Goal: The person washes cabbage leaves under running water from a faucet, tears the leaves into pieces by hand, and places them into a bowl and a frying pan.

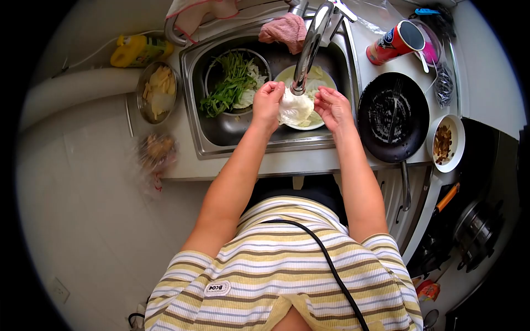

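A pale cabbage leaf point(296, 108) is stretched between my two hands, just below the spout of the chrome faucet point(312, 44). My left hand point(269, 103) pinches its left edge, fingers closed. At the other edge, my right hand point(333, 107) has its fingertips curled on the leaf. Beneath them, a light-coloured bowl point(333, 80) with more pale leaves sits in the sink point(215, 144). To its left in the sink, a metal bowl point(207, 83) holds green leafy stalks point(232, 83) and white shredded pieces point(251, 83).
Right of the sink lie a black frying pan point(381, 129), a bowl of brown pieces point(443, 144) and a red canister point(389, 45). On the left stand a metal bowl of yellowish slices point(159, 91), a yellow bottle point(141, 51) and a plastic bag point(156, 151). A pink cloth point(283, 32) hangs behind.
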Motion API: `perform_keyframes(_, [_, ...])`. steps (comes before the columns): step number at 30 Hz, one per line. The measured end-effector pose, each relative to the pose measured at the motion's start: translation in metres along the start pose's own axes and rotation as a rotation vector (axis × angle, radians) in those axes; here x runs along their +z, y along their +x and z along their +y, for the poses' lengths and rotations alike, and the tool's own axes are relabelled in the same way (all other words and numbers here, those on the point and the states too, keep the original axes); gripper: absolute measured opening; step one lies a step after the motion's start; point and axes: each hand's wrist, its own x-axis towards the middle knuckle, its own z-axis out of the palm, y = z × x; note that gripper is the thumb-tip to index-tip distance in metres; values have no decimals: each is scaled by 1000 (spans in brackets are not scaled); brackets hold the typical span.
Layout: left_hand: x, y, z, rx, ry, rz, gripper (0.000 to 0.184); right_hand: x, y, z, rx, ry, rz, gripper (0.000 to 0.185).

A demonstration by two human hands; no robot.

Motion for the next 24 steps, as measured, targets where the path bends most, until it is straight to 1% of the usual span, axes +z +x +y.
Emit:
perform_keyframes(1, [-1,4,-1,32,14,-11,12,7,-5,-6,-1,1,2,16])
perform_keyframes(2, [-1,7,-3,45,29,-28,10,15,-9,-11,196,-26,-30,17])
perform_keyframes(4, [-3,14,-9,46,89,-30,10,28,-14,-10,403,-48,-16,22])
perform_keyframes(5, [-4,16,-11,47,150,-28,10,25,-9,-5,403,-49,-16,22])
perform_keyframes(6, [-4,14,-10,46,151,-24,10,26,-5,2,213,-56,-35,24])
perform_keyframes(7, [-4,10,-9,-82,130,44,11,25,-2,8,23,-63,-55,26])
perform_keyframes(8, [-3,8,-8,-207,106,109,13,22,0,8,-59,-93,-57,17])
perform_keyframes(9, [-9,9,-13,-203,107,112,13,28,-4,7,-57,-93,-62,17])
perform_keyframes(11, [-24,11,-31,-210,159,147,24,36,-15,4,-537,-1000,55,8])
perform_keyframes(12, [-11,-5,-11,-314,-37,61,35,43,-22,5,-771,-1293,21,6])
perform_keyframes(13, [-5,-11,-6,-315,-36,60,35,48,-24,13,-972,-1312,-130,7])
perform_keyframes(15, [1,-16,-2,-427,-562,-325,42,54,-43,19,-968,-1473,-242,9])
perform_keyframes(16, [-2,-12,-5,-407,-583,-341,37,52,-46,19,-966,-1474,-245,9])
perform_keyframes(17, [-4,-8,-6,-403,-584,-342,37,46,-47,17,-992,-1350,-180,13])
perform_keyframes(18, [-6,-5,-8,-401,-477,-276,35,39,-47,14,-1014,-1224,-115,18])
perform_keyframes(19, [-4,-6,-6,-401,-370,-209,33,30,-40,8,-1014,-1225,-113,18])
perform_keyframes(20, [-6,-7,-2,-465,-422,-247,31,20,-30,-1,-784,-1056,81,21])
perform_keyframes(21, [-5,-9,-1,-469,-422,-249,31,17,-25,-7,-559,-872,258,25])
perform_keyframes(22, [-4,-12,1,-500,-456,-296,32,15,-25,-7,-559,-886,243,29])
perform_keyframes(23, [-4,-12,3,-532,-486,-347,32,14,-18,-13,49,-502,43,26])
perform_keyframes(24, [-3,-12,5,-545,-513,-382,32,21,-22,-16,94,-414,7,25])
